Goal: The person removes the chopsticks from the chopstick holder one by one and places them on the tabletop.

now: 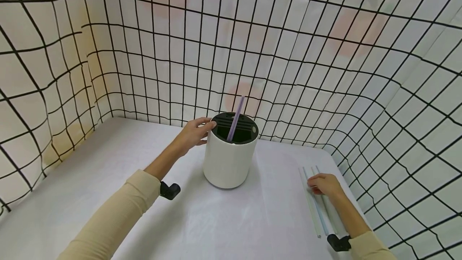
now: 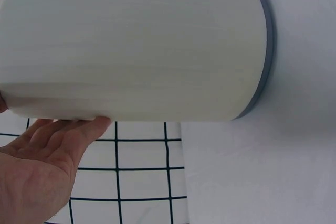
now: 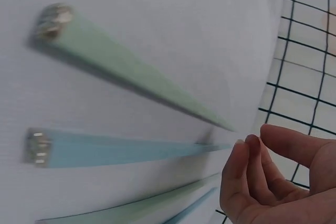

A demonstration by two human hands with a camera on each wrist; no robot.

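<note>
A white cylindrical container point(image 1: 229, 165) with a dark slotted top stands upright on the table. Purple chopsticks point(image 1: 236, 119) lean in its opening. My left hand point(image 1: 195, 135) holds the container at its upper left, thumb on the rim and fingers against the outer wall. In the left wrist view, those fingertips point(image 2: 102, 123) press on the wall. Over on the right, my right hand point(image 1: 325, 184) is just above several pastel chopsticks lying side by side, among them a green one point(image 3: 115, 59) and a blue one point(image 3: 115, 148). Its fingers are loosely bent, with nothing between them and the thumb.
A white cloth point(image 1: 281, 220) covers the table. Black wire grid panels with white sheeting behind point(image 1: 223, 43) enclose the back, left and right. The chopsticks lie close to the right panel. Black wrist mounts point(image 1: 169, 190) sit on both sleeves.
</note>
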